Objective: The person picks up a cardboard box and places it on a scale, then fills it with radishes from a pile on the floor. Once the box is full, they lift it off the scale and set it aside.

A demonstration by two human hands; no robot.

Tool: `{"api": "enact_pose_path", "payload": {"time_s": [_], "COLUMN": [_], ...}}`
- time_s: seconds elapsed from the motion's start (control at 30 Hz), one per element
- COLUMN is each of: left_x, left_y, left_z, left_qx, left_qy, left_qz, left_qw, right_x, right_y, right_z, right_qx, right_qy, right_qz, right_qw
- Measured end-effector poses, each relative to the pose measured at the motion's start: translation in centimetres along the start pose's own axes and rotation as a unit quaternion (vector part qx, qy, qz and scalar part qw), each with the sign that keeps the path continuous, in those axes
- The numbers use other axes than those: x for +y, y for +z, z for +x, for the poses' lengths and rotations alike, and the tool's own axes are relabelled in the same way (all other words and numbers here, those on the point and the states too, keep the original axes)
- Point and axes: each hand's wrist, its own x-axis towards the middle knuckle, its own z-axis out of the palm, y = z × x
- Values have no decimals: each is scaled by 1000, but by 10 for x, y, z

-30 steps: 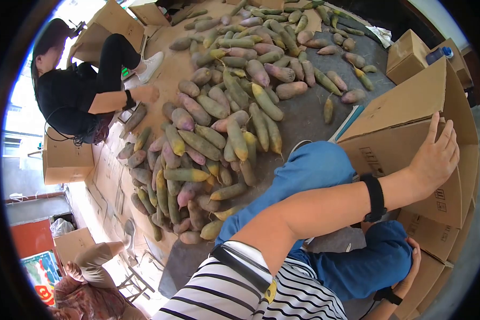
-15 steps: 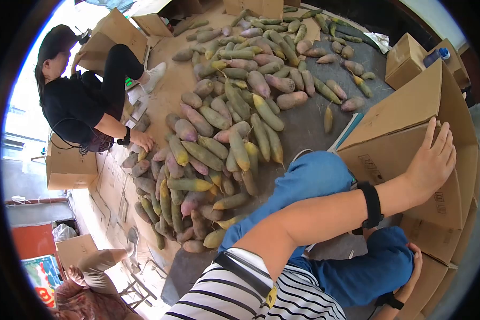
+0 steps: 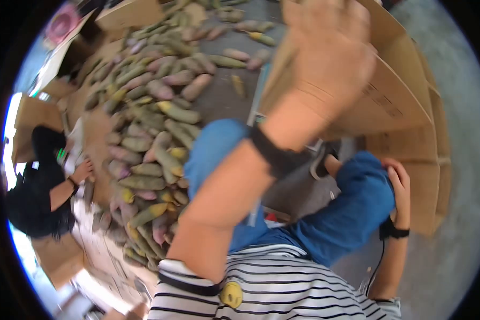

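My left hand (image 3: 330, 58) is raised at the top, in front of an upright cardboard box (image 3: 378, 96). Motion smears its fingers, so I cannot tell whether they grip the box's flap. My right hand (image 3: 400, 184) rests with fingers laid along my bent knee in blue trousers (image 3: 352, 208), beside the box. Black bands circle both my wrists. To the left of my other knee lies a large heap of long green and pinkish root vegetables (image 3: 144, 144) that look like radishes.
A co-worker's hand (image 3: 82, 170) reaches to the heap's left edge, close to a device with green lit digits (image 3: 61, 154). More cardboard boxes stand at the left (image 3: 58, 256) and back (image 3: 130, 15). A few loose roots (image 3: 226, 61) lie on the dark floor.
The view has swung to the right, so the heap sits further left. My left hand, earlier spread against the box, now shows higher and nearer, and blurred. My right hand stays at the knee.
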Motion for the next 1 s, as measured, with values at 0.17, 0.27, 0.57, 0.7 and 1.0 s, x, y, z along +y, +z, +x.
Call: {"api": "enact_pose_path", "payload": {"time_s": [0.17, 0.27, 0.57, 0.7, 1.0], "left_x": [-37, -48, -51, -52, -54], "left_y": [0, -15, -3, 4, 0], "left_z": [9, 16, 7, 5, 6], "left_qx": [50, -48, -67, -49, -95], "left_qy": [-9, -100, -224, -227, -217], "left_qz": [-27, -148, -246, -271, -213], "left_qw": [998, 983, 941, 934, 948], "right_x": [15, -17, -141, -157, -186], "right_y": [7, 18, 67, 83, 74], "right_z": [-24, -37, -82, -91, -109], "right_qx": [270, 304, -265, -309, -259], "right_qy": [-93, -169, -282, -323, -367], "right_qz": [-109, -229, 218, 366, 448], "right_qw": [952, 909, 896, 816, 773]}}
